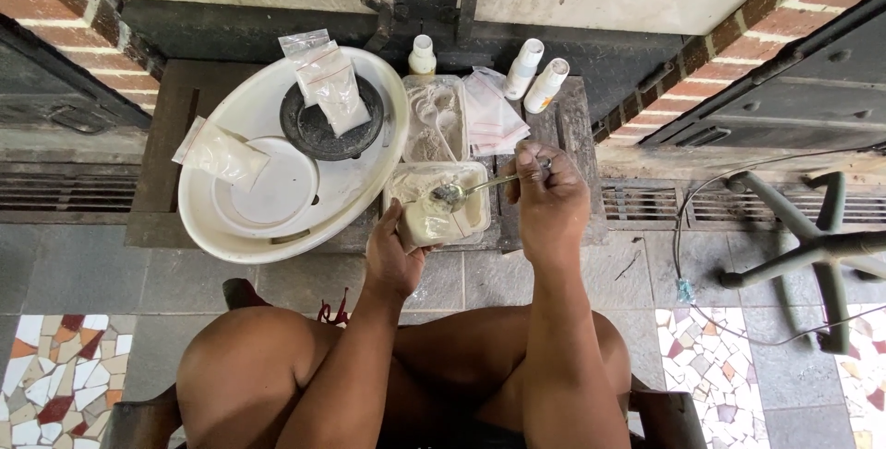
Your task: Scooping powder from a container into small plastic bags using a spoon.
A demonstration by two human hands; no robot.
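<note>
A seated person works over a square translucent plastic tub (434, 218) part-filled with pale, off-white paste, which sits at the front edge of a low dark wooden stand (166, 163). The left hand (392, 260) clasps the tub's near corner, fingers wrapped on its wall. The right hand (544, 195) is closed in a fist round the handle of a metal spoon (461, 191), whose bowl hangs just above the paste, carrying what looks like a little of it.

Directly behind stands a second clear plastic tub (434, 121) holding dry white powder and a white scoop. To the left, a broad white plastic basin (369, 172) holds a round black dish (318, 131), a small white plate (272, 195) and two clear zip bags of white powder (328, 84), (221, 154). Another flat clear bag (489, 117) lies right of the powder tub, and three small white bottles (422, 55), (524, 66), (546, 84) stand along the back.

Both forearms reach forward from between the raised knees. The stand is crowded to its edges; grey floor tiles (83, 264) lie open on either side, with a chair base (812, 246) and a thin cable (688, 227) on the right.
</note>
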